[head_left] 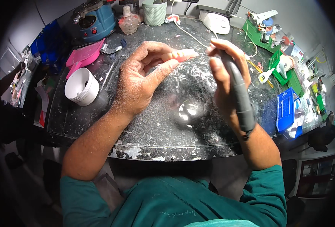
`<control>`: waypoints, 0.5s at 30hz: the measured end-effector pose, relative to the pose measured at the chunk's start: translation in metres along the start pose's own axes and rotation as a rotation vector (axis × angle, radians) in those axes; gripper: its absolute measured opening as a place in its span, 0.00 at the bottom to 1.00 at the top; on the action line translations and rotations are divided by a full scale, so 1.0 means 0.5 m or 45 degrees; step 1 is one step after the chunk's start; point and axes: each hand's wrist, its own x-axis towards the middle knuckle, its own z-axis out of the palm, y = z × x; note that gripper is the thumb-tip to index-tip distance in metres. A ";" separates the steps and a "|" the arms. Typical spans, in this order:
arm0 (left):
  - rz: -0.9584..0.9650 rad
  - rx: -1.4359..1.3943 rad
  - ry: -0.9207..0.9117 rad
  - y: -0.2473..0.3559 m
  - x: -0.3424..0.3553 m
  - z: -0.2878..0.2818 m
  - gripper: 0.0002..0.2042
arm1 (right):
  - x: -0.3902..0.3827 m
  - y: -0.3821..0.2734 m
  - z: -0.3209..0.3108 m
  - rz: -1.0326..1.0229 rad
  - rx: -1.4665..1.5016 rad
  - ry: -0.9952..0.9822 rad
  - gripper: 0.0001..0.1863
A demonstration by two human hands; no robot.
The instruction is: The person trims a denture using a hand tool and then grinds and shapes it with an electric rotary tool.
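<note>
My left hand [135, 81], dusted with pale powder, is closed around a pink denture [181, 55]. Its thumb and fingers pinch the piece, and cream-coloured teeth show along it. Across a small gap to the right, my right hand [222, 83] grips a rotary handpiece. The handpiece's thick black body [238, 87] lies along the hand and reaches back over the wrist. Its front end is partly hidden by my fingers, and I cannot make out the bur. The denture and the handpiece are apart.
Powder covers the black tabletop [156, 125]. A white tub [82, 89] and a pink dustpan [86, 55] stand left, below a blue machine [97, 24]. A green basket [154, 13] and a white corded device [215, 22] line the back. Green bins [275, 62] and a blue bin [285, 109] sit right.
</note>
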 end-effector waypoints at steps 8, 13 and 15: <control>0.118 0.022 0.085 0.000 -0.001 0.007 0.09 | 0.003 -0.001 0.006 -0.391 0.129 -0.210 0.25; 0.186 0.014 0.081 0.004 0.000 0.016 0.09 | 0.004 0.005 -0.006 -0.487 0.067 -0.354 0.17; 0.205 0.044 0.050 0.003 -0.002 0.015 0.09 | 0.006 0.003 0.001 -0.449 0.121 -0.319 0.19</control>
